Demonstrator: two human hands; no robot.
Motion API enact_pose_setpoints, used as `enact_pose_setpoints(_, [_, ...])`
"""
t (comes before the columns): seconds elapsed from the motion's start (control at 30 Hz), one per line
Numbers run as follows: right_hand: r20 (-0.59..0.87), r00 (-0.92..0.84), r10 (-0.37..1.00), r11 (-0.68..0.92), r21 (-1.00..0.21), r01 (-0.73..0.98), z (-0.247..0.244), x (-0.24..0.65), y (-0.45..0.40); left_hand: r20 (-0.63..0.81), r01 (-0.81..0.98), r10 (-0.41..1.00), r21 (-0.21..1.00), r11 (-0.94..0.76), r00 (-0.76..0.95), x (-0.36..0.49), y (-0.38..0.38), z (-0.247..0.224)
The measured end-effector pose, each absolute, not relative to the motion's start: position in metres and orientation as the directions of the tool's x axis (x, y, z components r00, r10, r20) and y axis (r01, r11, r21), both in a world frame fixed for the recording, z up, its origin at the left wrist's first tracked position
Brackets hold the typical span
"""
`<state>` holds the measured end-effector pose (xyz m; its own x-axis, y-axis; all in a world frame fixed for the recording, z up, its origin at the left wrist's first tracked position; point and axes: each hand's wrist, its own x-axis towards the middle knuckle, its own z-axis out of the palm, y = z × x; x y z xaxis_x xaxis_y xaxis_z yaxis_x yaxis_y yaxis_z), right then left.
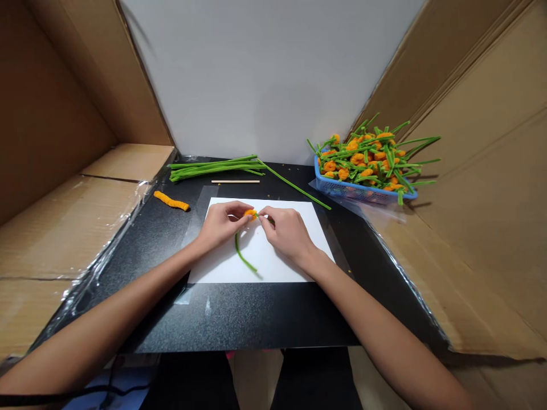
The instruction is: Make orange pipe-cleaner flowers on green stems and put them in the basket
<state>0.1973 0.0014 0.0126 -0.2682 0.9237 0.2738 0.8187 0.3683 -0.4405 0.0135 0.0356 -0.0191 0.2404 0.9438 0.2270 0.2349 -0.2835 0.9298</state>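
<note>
Over a white sheet (282, 262), my left hand (224, 225) pinches a small orange fuzzy piece (250, 214) between thumb and fingertips. My right hand (284, 228) is closed on a short green stem (257, 215) that meets the orange piece's right side. A longer green stem (243, 259) hangs below my left hand, curving down to the right above the sheet; its upper end is hidden by the fingers. Both hands are close together, with the orange piece between them.
Behind the sheet lie a bundle of green stems (213, 167), a thin wooden stick (235, 181) and one long bent stem (294, 185). An orange fuzzy roll (171, 201) is at the left. A blue basket (363, 192) full of orange and green pieces stands back right. Cardboard walls flank the table.
</note>
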Motion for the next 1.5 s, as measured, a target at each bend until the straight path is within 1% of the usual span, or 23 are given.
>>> enact_pose_setpoints(0.13, [0.326, -0.314, 0.891, 0.422, -0.347, 0.838, 0.01, 0.192, -0.002, 0.201, 0.188, 0.975, 0.958, -0.216, 0.094, 0.02, 0.03, -0.02])
enact_pose_setpoints(0.23, [0.312, -0.386, 0.868, 0.466, -0.244, 0.851, 0.007, 0.19, -0.003, 0.102, 0.04, 0.995, 0.994, -0.102, 0.009, 0.026, 0.026, -0.02])
enact_pose_setpoints(0.33, [0.309, -0.447, 0.84, 0.505, -0.144, 0.851, 0.005, 0.187, -0.003, 0.025, -0.09, 0.999, 0.995, -0.029, -0.042, 0.029, 0.024, -0.02])
enact_pose_setpoints(0.4, [0.324, -0.482, 0.814, 0.54, -0.113, 0.834, 0.003, 0.184, -0.003, 0.02, -0.112, 0.998, 0.993, -0.027, -0.068, 0.031, 0.023, -0.021])
enact_pose_setpoints(0.47, [0.33, -0.492, 0.805, 0.556, -0.134, 0.82, 0.002, 0.182, -0.005, 0.025, -0.107, 0.996, 0.994, -0.034, -0.088, 0.031, 0.022, -0.022])
enact_pose_setpoints(0.53, [0.34, -0.457, 0.822, 0.546, -0.242, 0.802, 0.002, 0.181, -0.006, 0.026, -0.107, 0.996, 0.994, -0.036, -0.091, 0.031, 0.022, -0.023])
enact_pose_setpoints(0.57, [0.352, -0.42, 0.837, 0.532, -0.339, 0.776, 0.002, 0.181, -0.005, 0.024, -0.118, 0.996, 0.992, -0.034, -0.086, 0.031, 0.023, -0.023])
enact_pose_setpoints(0.6, [0.359, -0.372, 0.856, 0.51, -0.466, 0.723, 0.003, 0.183, -0.005, 0.02, -0.138, 0.997, 0.99, -0.031, -0.08, 0.031, 0.023, -0.023])
enact_pose_setpoints(0.67, [0.317, -0.285, 0.905, 0.423, -0.751, 0.507, 0.005, 0.187, -0.001, -0.002, -0.206, 0.997, 0.978, -0.014, -0.077, 0.03, 0.025, -0.021])
enact_pose_setpoints(0.7, [0.262, -0.261, 0.929, 0.344, -0.87, 0.352, 0.005, 0.19, 0.002, -0.027, -0.251, 0.996, 0.968, 0.005, -0.081, 0.03, 0.026, -0.019])
enact_pose_setpoints(0.73, [0.197, -0.257, 0.946, 0.25, -0.95, 0.189, 0.006, 0.193, 0.005, -0.059, -0.298, 0.995, 0.954, 0.031, -0.084, 0.03, 0.027, -0.017])
enact_pose_setpoints(0.77, [0.138, -0.264, 0.955, 0.154, -0.987, 0.041, 0.005, 0.196, 0.009, -0.093, -0.342, 0.992, 0.938, 0.06, -0.081, 0.03, 0.028, -0.015])
enact_pose_setpoints(0.8, [0.092, -0.269, 0.959, 0.075, -0.994, -0.074, 0.004, 0.198, 0.012, -0.123, -0.379, 0.99, 0.921, 0.086, -0.074, 0.03, 0.029, -0.012])
enact_pose_setpoints(0.83, [0.059, -0.265, 0.962, 0.021, -0.989, -0.145, 0.002, 0.2, 0.015, -0.149, -0.409, 0.987, 0.906, 0.109, -0.066, 0.029, 0.029, -0.01])
enact_pose_setpoints(0.87, [0.044, -0.245, 0.968, 0.002, -0.986, -0.17, -0.001, 0.2, 0.017, -0.17, -0.431, 0.984, 0.893, 0.127, -0.061, 0.029, 0.029, -0.007])
enact_pose_setpoints(0.93, [0.066, -0.206, 0.976, 0.05, -0.995, -0.083, -0.006, 0.197, 0.017, -0.195, -0.456, 0.979, 0.878, 0.147, -0.059, 0.029, 0.029, -0.004])
enact_pose_setpoints(1.0, [0.177, -0.176, 0.968, 0.193, -0.978, 0.081, -0.011, 0.191, 0.014, -0.203, -0.463, 0.977, 0.873, 0.155, -0.056, 0.029, 0.027, -0.004])
enact_pose_setpoints(1.07, [0.305, -0.159, 0.939, 0.334, -0.921, 0.201, -0.012, 0.185, 0.01, -0.192, -0.457, 0.981, 0.876, 0.156, -0.034, 0.031, 0.024, -0.005])
enact_pose_setpoints(1.17, [0.441, -0.115, 0.89, 0.455, -0.847, 0.275, -0.009, 0.183, 0.007, -0.153, -0.434, 0.988, 0.89, 0.142, 0.009, 0.034, 0.021, -0.008])
enact_pose_setpoints(1.27, [0.458, -0.054, 0.887, 0.453, -0.844, 0.288, -0.004, 0.189, 0.009, -0.145, -0.402, 0.989, 0.904, 0.142, 0.024, 0.037, 0.018, -0.01])
enact_pose_setpoints(1.3, [0.451, -0.066, 0.89, 0.449, -0.844, 0.294, -0.002, 0.19, 0.009, -0.149, -0.399, 0.989, 0.906, 0.142, 0.013, 0.037, 0.018, -0.01])
enact_pose_setpoints(1.4, [0.434, -0.184, 0.882, 0.471, -0.824, 0.315, 0.001, 0.193, 0.009, -0.155, -0.421, 0.987, 0.898, 0.128, -0.031, 0.038, 0.017, -0.009])
enact_pose_setpoints(1.5, [0.442, -0.226, 0.868, 0.492, -0.827, 0.273, 0.001, 0.192, 0.007, -0.167, -0.444, 0.985, 0.886, 0.134, -0.036, 0.037, 0.016, -0.009])
